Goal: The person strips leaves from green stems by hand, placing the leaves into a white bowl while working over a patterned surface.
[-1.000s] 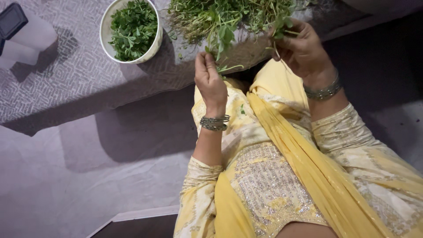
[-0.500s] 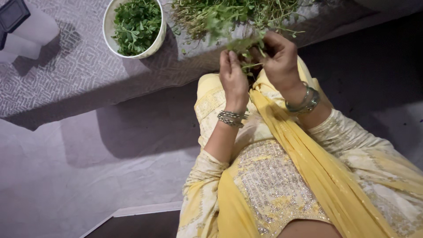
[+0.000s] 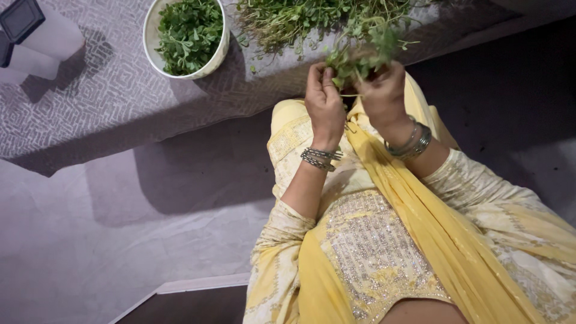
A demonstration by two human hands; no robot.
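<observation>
Together, in the head view, both hands worked at the edge of the grey patterned cloth (image 3: 108,102). The left hand (image 3: 324,103) had its fingers curled narrow around the lower stems of a leafy green sprig (image 3: 360,57), thumb and fingertips pinched close at its base. The right hand (image 3: 384,96) was closed on the same sprig from the other side, its fingers folded over the stalks so the leaves stood up above both fists.

A second before, the right hand had been up in the loose heap of greens (image 3: 300,21) lying on the cloth, well apart from the left; half a second before, it had drawn a bunch toward the lap. By this moment the two hands were touching or nearly so, and the sprig sat between them, clear of the heap and raised just in front of it. I judged that a fresh stalk had been taken up for stripping.

Left of the heap stood a white bowl (image 3: 223,45), already holding picked leaves.
</observation>
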